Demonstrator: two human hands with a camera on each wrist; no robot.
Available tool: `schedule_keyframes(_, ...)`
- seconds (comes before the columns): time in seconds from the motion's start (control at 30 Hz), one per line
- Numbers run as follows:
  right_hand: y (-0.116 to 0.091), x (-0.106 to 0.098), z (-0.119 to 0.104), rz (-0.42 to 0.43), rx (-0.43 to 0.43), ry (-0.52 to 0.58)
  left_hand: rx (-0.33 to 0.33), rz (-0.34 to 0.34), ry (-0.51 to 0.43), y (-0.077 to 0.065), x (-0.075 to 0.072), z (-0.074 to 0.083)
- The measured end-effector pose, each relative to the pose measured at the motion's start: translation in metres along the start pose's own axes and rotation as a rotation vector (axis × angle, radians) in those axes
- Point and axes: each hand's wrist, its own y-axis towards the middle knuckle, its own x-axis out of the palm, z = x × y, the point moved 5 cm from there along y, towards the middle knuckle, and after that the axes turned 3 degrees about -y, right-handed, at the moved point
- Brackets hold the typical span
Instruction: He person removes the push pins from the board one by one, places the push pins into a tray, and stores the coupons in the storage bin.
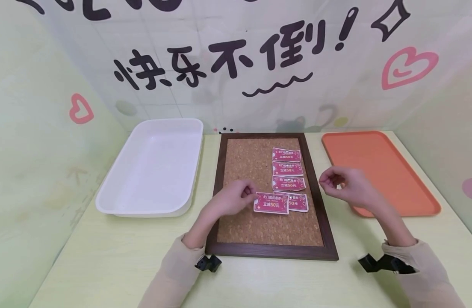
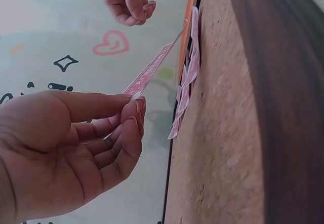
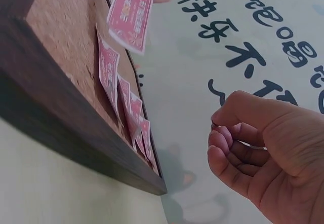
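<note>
Between the thumb and fingertips of my left hand [image 1: 234,197] is the left end of a pink paper coupon [image 1: 271,203]. The coupon is above the cork board [image 1: 240,162] and overlaps the lowest pinned coupon [image 1: 299,202] in the head view. Several matching coupons [image 3: 108,69] run in a column down the board's right side, with small pale pins at their upper edges. My right hand [image 1: 345,185] is curled beyond the board's right frame, thumb and index tips together; I cannot tell whether something small is between them.
A white deep tray [image 1: 149,171] stands left of the board, and a flat orange tray [image 1: 386,171] lies on its right, partly under the right hand in view. The board's dark wooden frame [image 1: 272,251] rests on the pale table [image 1: 282,280]. A printed backdrop rises behind.
</note>
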Motion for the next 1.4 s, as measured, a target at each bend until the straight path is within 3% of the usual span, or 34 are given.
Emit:
schedule_keyframes(0.43, -0.006, -0.023, 0.029, 0.095, 0.060, -0.035, -0.006, 0.201, 0.030, -0.010, -0.045, -0.016)
schedule_keyframes(0.7, -0.015, -0.038, 0.054, 0.148, 0.131, -0.074, -0.077, 0.280, -0.030, -0.022, -0.075, -0.031)
schedule_keyframes(1.17, -0.040, -0.061, 0.101, 0.155, 0.385, -0.129, -0.150, 0.446, -0.054, -0.052, -0.120, -0.072)
schedule_keyframes(1.4, -0.053, -0.066, 0.118, 0.157, 0.465, -0.147, -0.193, 0.512, -0.067, -0.072, -0.140, -0.093)
